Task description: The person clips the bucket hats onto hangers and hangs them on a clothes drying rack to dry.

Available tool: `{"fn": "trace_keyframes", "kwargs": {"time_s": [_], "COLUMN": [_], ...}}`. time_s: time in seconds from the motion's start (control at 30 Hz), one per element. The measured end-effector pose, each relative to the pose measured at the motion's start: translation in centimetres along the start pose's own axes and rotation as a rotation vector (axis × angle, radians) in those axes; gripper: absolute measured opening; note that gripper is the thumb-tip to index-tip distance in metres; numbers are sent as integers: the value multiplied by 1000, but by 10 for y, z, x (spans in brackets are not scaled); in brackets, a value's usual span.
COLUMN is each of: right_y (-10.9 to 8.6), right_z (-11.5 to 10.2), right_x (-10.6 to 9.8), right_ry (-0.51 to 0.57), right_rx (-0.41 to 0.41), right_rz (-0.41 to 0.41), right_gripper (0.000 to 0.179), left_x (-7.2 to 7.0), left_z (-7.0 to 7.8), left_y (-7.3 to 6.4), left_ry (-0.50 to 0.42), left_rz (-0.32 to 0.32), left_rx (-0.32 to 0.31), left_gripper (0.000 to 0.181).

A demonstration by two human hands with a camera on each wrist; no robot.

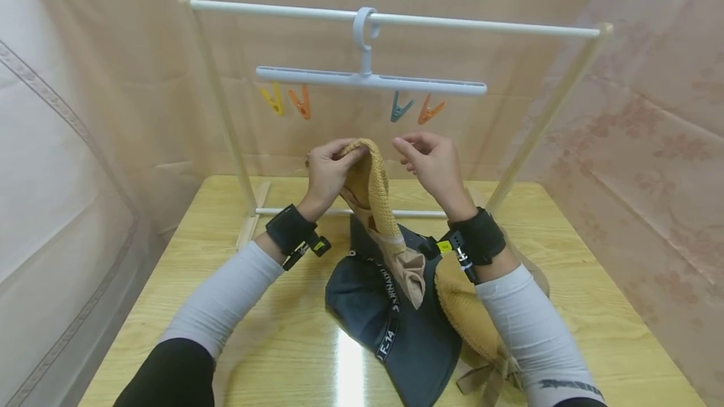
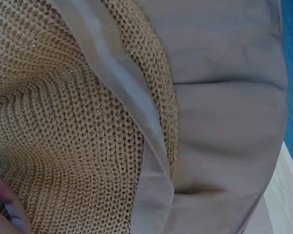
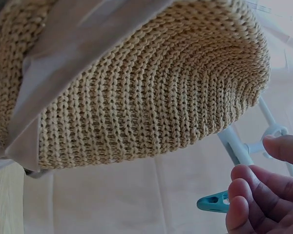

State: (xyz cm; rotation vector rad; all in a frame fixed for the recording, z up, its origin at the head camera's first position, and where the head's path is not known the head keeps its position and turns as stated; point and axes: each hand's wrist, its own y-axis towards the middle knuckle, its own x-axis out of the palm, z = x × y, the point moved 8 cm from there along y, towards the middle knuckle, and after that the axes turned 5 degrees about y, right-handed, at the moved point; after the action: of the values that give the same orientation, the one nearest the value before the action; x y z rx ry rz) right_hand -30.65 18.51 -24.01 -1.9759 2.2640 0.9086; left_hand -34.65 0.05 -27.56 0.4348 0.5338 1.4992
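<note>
My left hand (image 1: pixel 327 174) pinches the knitted crown of a tan sun hat (image 1: pixel 378 200), lifting it above the table. Its pleated cloth brim (image 2: pixel 224 122) hangs downward, and the left wrist view looks into the woven inside. Raised to the hat's right is my right hand (image 1: pixel 434 165), fingers loosely curled with nothing between them. Just above that hand, a teal clothespin (image 1: pixel 401 108) and an orange clothespin (image 1: pixel 430 110) hang from a pale blue hanger (image 1: pixel 317 76). A yellow clothespin (image 1: pixel 274 100) and another orange clothespin (image 1: pixel 301 104) hang at its left.
The hanger hooks over the white top rail (image 1: pixel 481 23) of a standing rack. Below the held hat, a dark cap (image 1: pixel 356 291) with lettering lies on the wooden table (image 1: pixel 271 331). A second tan knitted hat (image 1: pixel 464 309) lies beside it, partly under my right forearm.
</note>
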Motion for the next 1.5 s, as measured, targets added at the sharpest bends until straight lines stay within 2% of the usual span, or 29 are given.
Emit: {"fn": "trace_keyframes", "kwargs": {"time_s": [0.3,0.47,0.67,0.8,1.07,1.3,1.5], "right_y": [6,9,11,13,15,20,25], "right_z": [2,8,15,16,15,20,21], "right_x": [-6,-16,-28,-33,-39,-46,-51], "right_ry": [2,-9,-49,-69,-91,-129,-176], "right_rx": [-5,3,62,71,49,106,119], "right_rz": [23,101,199,239,264,285,308], "right_gripper": [38,38,42,43,42,42,43], "left_x": [8,13,16,17,17,24,29], "left_z": [1,-3,-5,-5,-3,-6,-8], "left_y": [4,5,7,8,11,16,17], "left_ry": [-13,-9,10,21,14,49,67], "left_rz": [-39,-64,-63,-65,-75,-106,-130], "left_rx": [-13,-35,-51,-58,-56,-35,-56], "left_gripper": [22,22,23,24,23,23,25]}}
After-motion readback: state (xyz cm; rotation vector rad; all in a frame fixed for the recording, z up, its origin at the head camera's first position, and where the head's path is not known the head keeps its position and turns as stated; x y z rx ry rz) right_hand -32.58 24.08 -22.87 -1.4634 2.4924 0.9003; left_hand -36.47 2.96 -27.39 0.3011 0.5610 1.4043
